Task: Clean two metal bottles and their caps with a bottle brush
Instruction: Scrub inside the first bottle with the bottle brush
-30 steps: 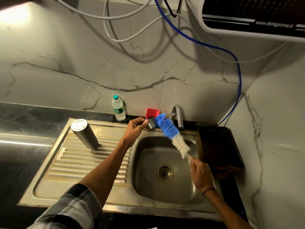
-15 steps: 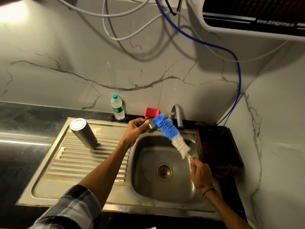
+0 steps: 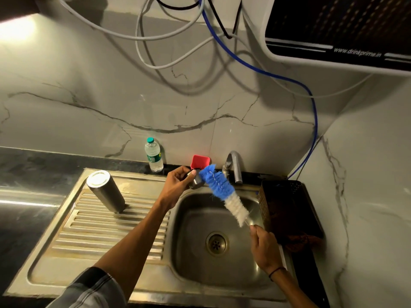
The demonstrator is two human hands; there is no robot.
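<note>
Cap sits pinched in the left hand above the sink rim, blue brush tip against it; the right hand grips the handle. Wet metal could slip into the basin under hard scrubbing.

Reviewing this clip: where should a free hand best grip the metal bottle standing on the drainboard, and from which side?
Probably round the middle of the metal bottle, coming from the sink side. It stands mouth-down on the drainboard, its smooth straight wall is bare all round, and nothing blocks that approach.
</note>
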